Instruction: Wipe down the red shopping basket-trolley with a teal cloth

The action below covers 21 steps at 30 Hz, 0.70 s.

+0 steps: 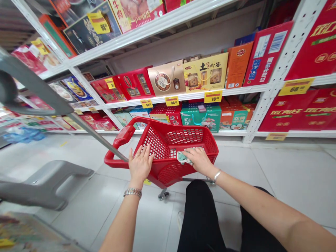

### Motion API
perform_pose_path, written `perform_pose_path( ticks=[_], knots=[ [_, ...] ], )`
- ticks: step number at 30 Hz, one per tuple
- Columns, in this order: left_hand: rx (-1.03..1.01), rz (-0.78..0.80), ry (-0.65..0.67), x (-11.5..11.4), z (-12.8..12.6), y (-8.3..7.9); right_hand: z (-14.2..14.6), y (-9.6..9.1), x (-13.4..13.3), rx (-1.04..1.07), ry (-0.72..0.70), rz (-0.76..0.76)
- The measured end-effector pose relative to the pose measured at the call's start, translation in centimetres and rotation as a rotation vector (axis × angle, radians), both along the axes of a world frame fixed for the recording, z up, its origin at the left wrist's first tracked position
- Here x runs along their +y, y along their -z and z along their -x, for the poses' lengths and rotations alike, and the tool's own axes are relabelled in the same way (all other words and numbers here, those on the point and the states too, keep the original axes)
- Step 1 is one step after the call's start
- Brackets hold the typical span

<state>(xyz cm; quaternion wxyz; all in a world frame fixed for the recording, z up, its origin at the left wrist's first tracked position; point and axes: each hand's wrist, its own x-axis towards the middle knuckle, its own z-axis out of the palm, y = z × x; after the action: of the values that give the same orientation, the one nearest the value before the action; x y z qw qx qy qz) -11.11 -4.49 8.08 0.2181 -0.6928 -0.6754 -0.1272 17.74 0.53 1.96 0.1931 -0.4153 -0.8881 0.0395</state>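
Black trousers [202, 217] frame the view on a shop floor [283, 175], where a red basket cart [168, 121] stands before shelves [236, 91] of gift boxes [204, 71]. My left grip [140, 164] lies released, palm flat on the near rim; my right grip [198, 160] clasps a pale cloth [183, 158] against the rim alongside. Firm pressure from the flat palm should, I judge, keep the wheeled cart steady under the cloth.

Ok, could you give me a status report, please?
Left hand open, flat on red basket rim. Right hand pressing cloth on rim. Grey pole close beside left hand.
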Motion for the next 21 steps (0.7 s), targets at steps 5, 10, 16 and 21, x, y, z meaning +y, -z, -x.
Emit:
perform_pose_path(
  ticks=[5, 10, 16, 21],
  knots=[
    [-0.026, 0.001, 0.009, 0.6, 0.2, 0.0, -6.8, 0.9, 1.7, 0.005, 0.09, 0.081],
    [-0.022, 0.014, 0.026, 2.0, 0.3, -0.3, -9.3, 1.2, 2.1, 0.053, 0.075, 0.114],
    [-0.015, 0.003, -0.052, 4.9, 0.2, -0.3, -8.4, 1.9, -0.8, 0.058, 0.146, 0.074],
    [-0.061, 0.1, 0.031, 4.9, -5.2, 2.7, -6.6, 2.7, -4.0, 0.096, 0.201, 0.05]
  ],
)
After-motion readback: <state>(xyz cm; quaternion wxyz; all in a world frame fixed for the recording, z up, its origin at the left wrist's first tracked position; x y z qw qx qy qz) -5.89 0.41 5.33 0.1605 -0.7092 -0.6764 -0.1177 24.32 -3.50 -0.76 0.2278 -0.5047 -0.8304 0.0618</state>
